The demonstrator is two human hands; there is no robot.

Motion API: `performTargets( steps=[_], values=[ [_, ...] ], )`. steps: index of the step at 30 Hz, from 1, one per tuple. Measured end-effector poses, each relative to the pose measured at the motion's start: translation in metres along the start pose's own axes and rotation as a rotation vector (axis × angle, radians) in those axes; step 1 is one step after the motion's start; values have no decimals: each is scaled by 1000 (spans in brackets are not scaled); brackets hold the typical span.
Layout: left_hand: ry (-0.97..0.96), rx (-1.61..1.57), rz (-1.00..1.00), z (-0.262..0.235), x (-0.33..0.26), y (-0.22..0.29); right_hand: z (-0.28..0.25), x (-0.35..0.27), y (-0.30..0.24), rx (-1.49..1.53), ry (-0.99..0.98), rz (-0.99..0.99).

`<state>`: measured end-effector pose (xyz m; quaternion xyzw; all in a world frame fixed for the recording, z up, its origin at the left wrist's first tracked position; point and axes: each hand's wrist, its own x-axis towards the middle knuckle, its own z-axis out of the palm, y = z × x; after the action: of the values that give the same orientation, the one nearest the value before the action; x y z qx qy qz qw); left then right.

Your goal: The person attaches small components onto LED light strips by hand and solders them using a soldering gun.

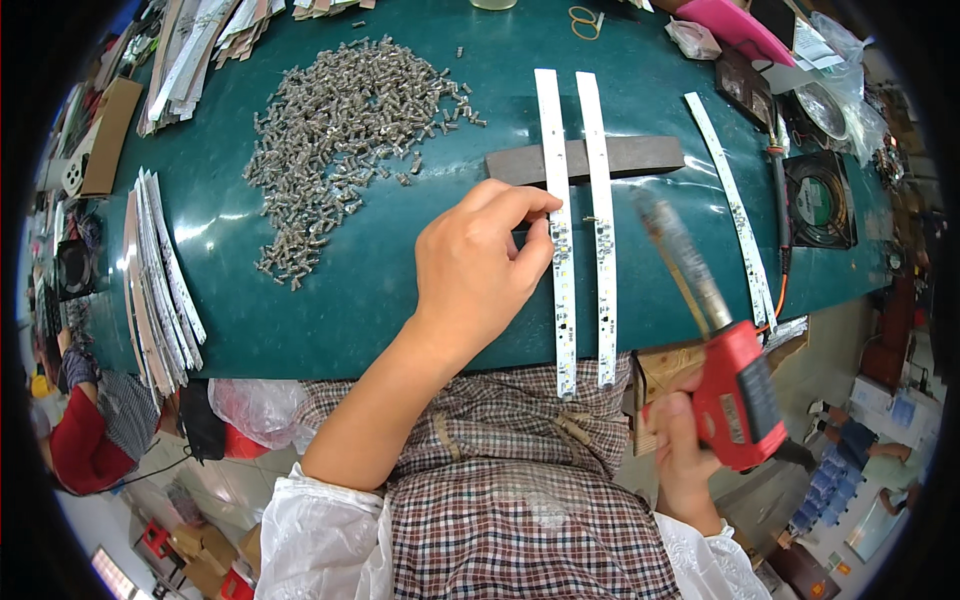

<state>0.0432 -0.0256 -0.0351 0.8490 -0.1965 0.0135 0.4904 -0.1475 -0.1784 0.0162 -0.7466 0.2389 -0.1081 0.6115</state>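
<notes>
Two narrow white LED circuit strips, the left one [547, 120] and the right one [593, 130], lie side by side across a dark grey bar [645, 156], their near ends reaching past the table edge. My left hand [475, 265] is closed at the left strip's edge, index finger and thumb curled toward it. Whatever is between those fingertips is too small or hidden to make out. In my right hand [684, 450] is a red soldering gun [738, 400], its blurred metal barrel pointing up toward the right strip. A tiny part stands on the right strip near its middle.
A large heap of small metal parts [340, 130] covers the table's [300, 335] far left. Stacked strips [160, 290] lie at the left edge. Further right are more LED strips [740, 225], a soldering iron [780, 190] and a black fan [818, 200]. Another person [90, 425] sits at far left.
</notes>
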Motion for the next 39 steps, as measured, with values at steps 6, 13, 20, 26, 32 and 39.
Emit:
performTargets(
  steps=[6,13,20,26,32,39],
  values=[
    [-45,-19,-44,-5,-3,1,-23,67,1,-116,392,-148],
    [-237,-259,-156,-11,-5,12,-42,139,13,-1012,511,-544],
    [-214,-328,-210,-3,-8,12,-38,168,29,-1164,472,-403],
    [-143,-174,-168,-4,-10,17,-42,169,22,-1089,552,-532],
    [136,298,-82,-46,10,-3,-66,151,14,-791,650,-583],
    [162,446,-216,-86,17,-28,-74,123,-32,-166,897,-610]
  ],
)
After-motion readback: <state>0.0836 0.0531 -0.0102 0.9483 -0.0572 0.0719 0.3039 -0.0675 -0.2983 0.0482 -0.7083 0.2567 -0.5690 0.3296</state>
